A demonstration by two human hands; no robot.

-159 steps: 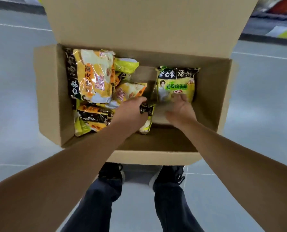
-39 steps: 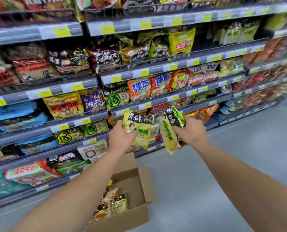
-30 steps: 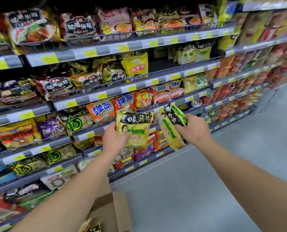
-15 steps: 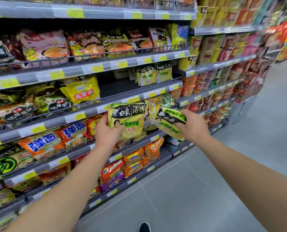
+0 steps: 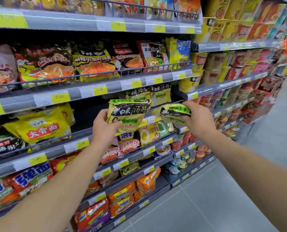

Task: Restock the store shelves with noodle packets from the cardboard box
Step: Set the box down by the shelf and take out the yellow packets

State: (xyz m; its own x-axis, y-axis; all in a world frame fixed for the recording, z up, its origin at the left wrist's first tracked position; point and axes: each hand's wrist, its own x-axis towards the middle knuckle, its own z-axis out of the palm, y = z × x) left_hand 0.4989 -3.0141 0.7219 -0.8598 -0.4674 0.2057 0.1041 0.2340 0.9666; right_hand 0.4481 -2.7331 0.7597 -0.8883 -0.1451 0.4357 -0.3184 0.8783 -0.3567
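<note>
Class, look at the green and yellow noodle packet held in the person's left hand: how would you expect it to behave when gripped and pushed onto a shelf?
The noodle packet looks glossy, so probably slippery. The left hand holds it upright from one lower corner, suggesting it is light and fairly stiff. Its film looks crinkled, so hard squeezing might crush it.

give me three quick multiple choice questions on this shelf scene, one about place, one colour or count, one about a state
1. Where do the matching packets already stand on the shelf?
A. behind and above the held packets
B. bottom shelf
C. on the floor

2. How many packets does the person hold?
A. one
B. two
C. four

3. How is the right hand's packet held?
A. upright, face to camera
B. tilted, top edge toward camera
C. dropped

Key:
1 A, the shelved matching packets stand just above the hands.
2 B, the left hand grips the left packet, the right hand grips the right packet.
3 B, mostly its top edge shows.
</note>
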